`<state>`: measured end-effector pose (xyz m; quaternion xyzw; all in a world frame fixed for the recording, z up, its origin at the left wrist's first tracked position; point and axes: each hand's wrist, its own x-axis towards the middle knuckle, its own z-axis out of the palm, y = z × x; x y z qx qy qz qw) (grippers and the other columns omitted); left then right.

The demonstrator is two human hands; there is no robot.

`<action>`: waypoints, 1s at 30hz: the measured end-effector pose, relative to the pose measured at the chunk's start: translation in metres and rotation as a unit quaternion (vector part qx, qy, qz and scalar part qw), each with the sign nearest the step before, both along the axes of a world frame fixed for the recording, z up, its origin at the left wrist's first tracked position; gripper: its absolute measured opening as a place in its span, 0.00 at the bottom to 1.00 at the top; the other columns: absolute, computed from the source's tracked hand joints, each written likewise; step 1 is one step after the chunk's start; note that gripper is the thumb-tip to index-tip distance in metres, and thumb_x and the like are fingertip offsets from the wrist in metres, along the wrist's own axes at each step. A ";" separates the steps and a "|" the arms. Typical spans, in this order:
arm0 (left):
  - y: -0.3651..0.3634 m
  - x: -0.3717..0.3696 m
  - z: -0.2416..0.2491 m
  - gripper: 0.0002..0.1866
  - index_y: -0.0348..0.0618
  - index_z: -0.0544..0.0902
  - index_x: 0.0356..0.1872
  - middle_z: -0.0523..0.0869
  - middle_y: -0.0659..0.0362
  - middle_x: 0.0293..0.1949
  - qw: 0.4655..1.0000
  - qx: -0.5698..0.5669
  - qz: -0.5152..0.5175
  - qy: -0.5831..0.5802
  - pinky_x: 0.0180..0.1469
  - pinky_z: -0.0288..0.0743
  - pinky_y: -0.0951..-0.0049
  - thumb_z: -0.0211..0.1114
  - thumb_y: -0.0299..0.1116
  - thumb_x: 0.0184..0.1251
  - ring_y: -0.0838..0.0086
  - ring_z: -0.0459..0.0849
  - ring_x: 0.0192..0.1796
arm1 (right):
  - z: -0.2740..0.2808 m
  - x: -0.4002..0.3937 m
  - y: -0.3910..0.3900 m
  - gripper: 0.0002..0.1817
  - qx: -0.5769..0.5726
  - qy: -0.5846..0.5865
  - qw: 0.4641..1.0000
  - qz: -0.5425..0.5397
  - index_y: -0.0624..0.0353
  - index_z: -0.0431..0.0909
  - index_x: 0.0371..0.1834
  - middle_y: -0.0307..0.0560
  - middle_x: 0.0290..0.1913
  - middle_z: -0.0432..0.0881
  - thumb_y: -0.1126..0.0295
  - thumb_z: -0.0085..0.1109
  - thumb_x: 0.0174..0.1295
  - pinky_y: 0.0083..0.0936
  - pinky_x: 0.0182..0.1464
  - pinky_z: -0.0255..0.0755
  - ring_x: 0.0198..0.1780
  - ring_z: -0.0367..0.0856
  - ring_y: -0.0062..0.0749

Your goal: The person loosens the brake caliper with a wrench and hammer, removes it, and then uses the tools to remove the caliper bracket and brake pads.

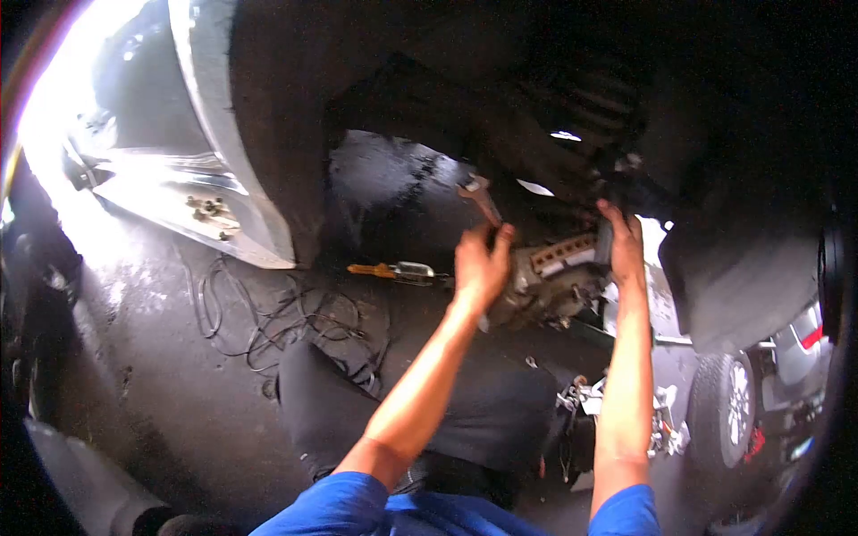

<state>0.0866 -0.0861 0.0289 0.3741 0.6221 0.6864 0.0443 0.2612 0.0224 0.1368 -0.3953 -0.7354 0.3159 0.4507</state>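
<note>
My left hand [481,266] is closed around a wrench [483,198], its open jaw pointing up and away from me. Just right of that hand sits a rusty wheel hub assembly [545,295] inside the dark wheel well. A brown strip with a row of holes [565,255], like the edge of a vented brake disc, runs across it. My right hand [626,246] is curled at the right side of this assembly, against a dark grey part [605,241]. What its fingers grip is partly hidden.
An orange-handled work lamp [393,271] lies on the floor, with a tangled black cable [295,317] nearby. Several nuts [210,207] rest on the car's sill [255,237]. Tools and parts [666,420] lie at right, beside a standing wheel [722,406].
</note>
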 end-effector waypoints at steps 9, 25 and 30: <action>0.022 0.013 -0.005 0.18 0.32 0.81 0.44 0.81 0.35 0.44 0.992 -0.056 0.107 -0.023 0.52 0.71 0.49 0.62 0.40 0.67 0.40 0.78 0.49 | 0.007 -0.023 -0.069 0.21 -0.238 0.279 0.924 0.106 0.43 0.72 0.60 0.32 0.29 0.69 0.48 0.52 0.68 0.10 0.14 0.55 0.15 0.64 0.12; 0.012 0.016 -0.001 0.16 0.26 0.83 0.41 0.89 0.47 0.37 0.996 0.024 0.010 -0.090 0.45 0.75 0.62 0.66 0.34 0.64 0.69 0.82 0.37 | 0.000 -0.038 -0.104 0.17 -0.344 0.327 0.872 0.119 0.52 0.73 0.41 0.39 0.25 0.73 0.53 0.63 0.60 0.23 0.15 0.67 0.16 0.71 0.24; 0.013 0.008 -0.003 0.21 0.27 0.83 0.40 0.85 0.37 0.40 0.994 -0.053 0.018 -0.094 0.49 0.74 0.58 0.63 0.42 0.64 0.47 0.85 0.45 | 0.002 -0.043 -0.105 0.15 -0.392 0.186 0.871 0.229 0.55 0.75 0.37 0.38 0.21 0.74 0.55 0.61 0.62 0.22 0.13 0.67 0.13 0.71 0.23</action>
